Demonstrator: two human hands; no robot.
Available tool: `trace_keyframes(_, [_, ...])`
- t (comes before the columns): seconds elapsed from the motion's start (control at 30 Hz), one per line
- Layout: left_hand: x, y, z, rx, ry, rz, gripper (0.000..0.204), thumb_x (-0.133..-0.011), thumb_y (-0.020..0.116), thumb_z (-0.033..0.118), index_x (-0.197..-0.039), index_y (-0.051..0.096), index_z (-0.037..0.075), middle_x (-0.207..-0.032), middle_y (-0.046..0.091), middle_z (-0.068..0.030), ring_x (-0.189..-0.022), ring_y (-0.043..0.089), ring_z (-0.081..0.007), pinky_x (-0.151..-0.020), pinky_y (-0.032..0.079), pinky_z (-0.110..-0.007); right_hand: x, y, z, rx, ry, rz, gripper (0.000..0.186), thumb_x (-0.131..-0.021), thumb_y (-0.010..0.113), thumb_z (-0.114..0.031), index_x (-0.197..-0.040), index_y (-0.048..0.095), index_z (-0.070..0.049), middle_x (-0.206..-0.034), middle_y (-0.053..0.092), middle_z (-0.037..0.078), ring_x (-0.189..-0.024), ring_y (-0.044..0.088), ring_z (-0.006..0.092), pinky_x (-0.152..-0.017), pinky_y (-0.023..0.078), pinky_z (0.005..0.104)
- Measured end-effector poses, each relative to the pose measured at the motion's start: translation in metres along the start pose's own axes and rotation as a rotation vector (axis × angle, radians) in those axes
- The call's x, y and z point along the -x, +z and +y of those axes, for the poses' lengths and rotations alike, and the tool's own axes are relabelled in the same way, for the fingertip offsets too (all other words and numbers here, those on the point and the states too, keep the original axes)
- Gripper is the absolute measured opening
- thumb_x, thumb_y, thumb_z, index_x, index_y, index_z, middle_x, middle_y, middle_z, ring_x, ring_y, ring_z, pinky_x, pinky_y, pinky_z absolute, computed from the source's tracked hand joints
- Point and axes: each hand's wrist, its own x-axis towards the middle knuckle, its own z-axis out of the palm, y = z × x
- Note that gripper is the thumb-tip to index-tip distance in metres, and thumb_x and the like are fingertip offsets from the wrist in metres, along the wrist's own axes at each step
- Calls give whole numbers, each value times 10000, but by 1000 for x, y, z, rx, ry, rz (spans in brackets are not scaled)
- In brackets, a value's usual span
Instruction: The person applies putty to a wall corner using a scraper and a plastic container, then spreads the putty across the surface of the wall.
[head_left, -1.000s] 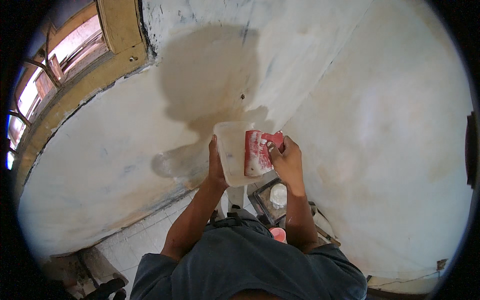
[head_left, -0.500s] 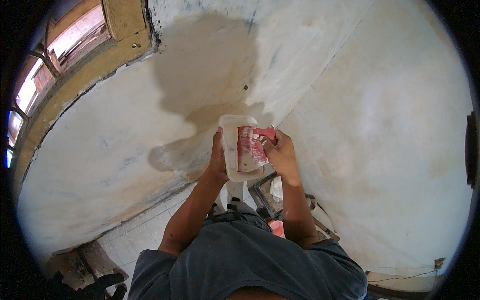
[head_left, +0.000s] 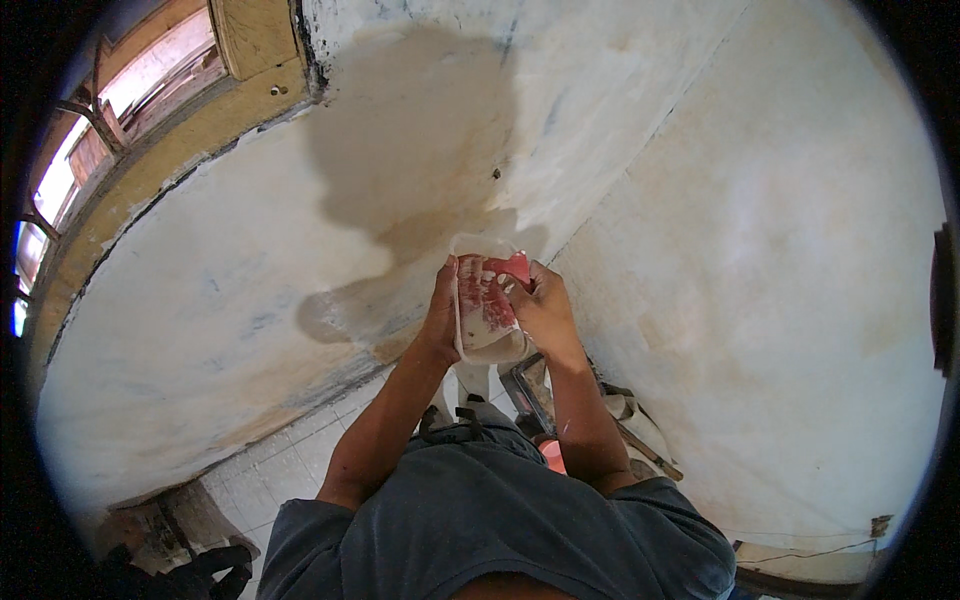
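One translucent rectangular plastic container [head_left: 485,242] has its left side clasped by your left hand [head_left: 441,315], apparently for steadiness. Your right hand [head_left: 545,315] grips the red, white-smeared scraper [head_left: 488,292], blade inside the container.

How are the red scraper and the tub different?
Colour: the scraper is red with whitish smears, while the tub is pale and cloudy.

Shape: the scraper has a wide, flat blade and a handle; the tub is a hollow box with rounded corners.

Holding: the right hand grips the scraper, while the left hand holds the tub's side.

Both are held up in front of the person.
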Motion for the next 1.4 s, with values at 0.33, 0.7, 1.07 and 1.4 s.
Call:
trace_keyframes(0.33, [9, 13, 10, 107, -64, 112, 660, -902, 407, 647, -1289, 517, 123, -1193, 604, -101, -1062, 607, -265, -936, 499, -429, 4, -5, 0, -487, 166, -33, 256, -888, 507, -6, -1107, 640, -8, -978, 672, 66, -822, 617, 116, -775, 496, 257])
trace_keyframes(0.7, [31, -6, 26, 157, -111, -63, 778, -869, 360, 711, -1390, 431, 138, -1266, 570, -123, -1123, 587, -308, -962, 479, -499, 11, -17, -48, -859, 235, 124, 287, -880, 582, -130, -1139, 588, -8, -1009, 667, 75, -846, 670, 155, -705, 568, 277])
trace_keyframes(1.07, [6, -7, 34, 118, -97, 15, 726, -877, 341, 705, -1342, 478, 165, -1219, 574, -95, -1075, 592, -308, -903, 504, -527, -115, -97, -193, -937, -287, 215, 235, -919, 551, -151, -1116, 590, -29, -1037, 647, 53, -847, 590, 102, -645, 497, 208])
trace_keyframes(1.4, [20, -3, 46, 101, 46, -26, 630, -911, 403, 624, -1309, 490, 144, -1200, 594, -77, -1068, 606, -266, -905, 517, -467, -175, -97, -273, -955, -467, 385, 118, -844, 610, -79, -904, 533, -14, -828, 592, 66, -687, 553, 141, -569, 450, 245])
